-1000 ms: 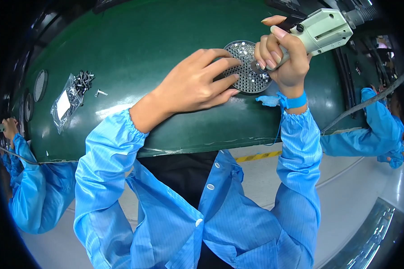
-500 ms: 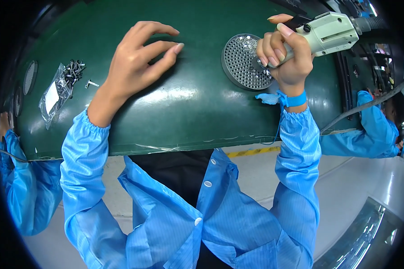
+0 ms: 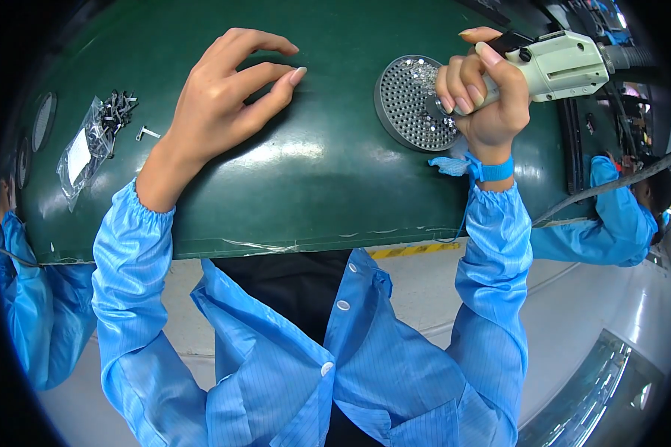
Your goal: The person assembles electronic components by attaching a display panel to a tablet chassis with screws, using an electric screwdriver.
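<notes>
Clear plastic bag: ten o'clock on the worktop, dark small parts at its far end.
Left hand: eleven o'clock, fingers loosely curled, nothing visible in them.
Perforated tray: one o'clock, holding shiny pieces.
Right hand: one o'clock, wrapped round the power tool; tip contact cannot be told.
Change: left hand has left the tray; only the right seems engaged there.

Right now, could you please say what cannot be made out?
Head view:
Pale green, boxy hand tool, much of its grip: covered by the right hand.
Shapes of the silvery pieces on the round, perforated grey tray: too small.
Far end of the grey ribbed hose: lost at the dark rim.
</notes>
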Demonstrator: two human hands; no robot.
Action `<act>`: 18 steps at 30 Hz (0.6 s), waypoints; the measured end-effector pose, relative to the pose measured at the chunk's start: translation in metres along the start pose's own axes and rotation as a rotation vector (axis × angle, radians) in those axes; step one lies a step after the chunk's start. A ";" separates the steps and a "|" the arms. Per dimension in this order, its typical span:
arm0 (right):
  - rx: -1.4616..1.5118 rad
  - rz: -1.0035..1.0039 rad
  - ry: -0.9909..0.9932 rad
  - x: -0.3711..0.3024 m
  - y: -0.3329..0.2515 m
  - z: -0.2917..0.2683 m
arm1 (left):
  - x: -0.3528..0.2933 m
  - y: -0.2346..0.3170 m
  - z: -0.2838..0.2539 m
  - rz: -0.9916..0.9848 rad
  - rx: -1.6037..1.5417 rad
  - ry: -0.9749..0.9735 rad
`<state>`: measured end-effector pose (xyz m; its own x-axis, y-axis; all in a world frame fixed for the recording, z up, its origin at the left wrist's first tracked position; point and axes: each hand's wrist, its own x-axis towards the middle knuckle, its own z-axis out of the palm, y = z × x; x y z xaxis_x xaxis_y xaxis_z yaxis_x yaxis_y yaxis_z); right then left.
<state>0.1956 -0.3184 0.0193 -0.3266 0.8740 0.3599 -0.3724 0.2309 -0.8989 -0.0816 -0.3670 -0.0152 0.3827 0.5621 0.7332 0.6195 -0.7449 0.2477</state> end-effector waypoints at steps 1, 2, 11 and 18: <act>-0.008 -0.005 -0.002 0.000 0.001 0.000 | 0.000 0.000 0.000 0.000 0.000 -0.001; -0.008 -0.004 -0.001 0.000 0.001 0.000 | 0.000 0.001 0.001 -0.003 -0.002 -0.003; -0.040 0.009 -0.036 0.004 0.001 -0.001 | 0.001 0.003 0.002 -0.012 0.001 -0.016; -0.111 0.005 0.022 0.000 -0.006 0.015 | 0.000 0.006 0.000 -0.021 0.002 0.001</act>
<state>0.1848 -0.3267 0.0285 -0.3085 0.8843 0.3504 -0.2719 0.2710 -0.9234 -0.0778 -0.3711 -0.0139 0.3685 0.5775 0.7285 0.6287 -0.7321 0.2623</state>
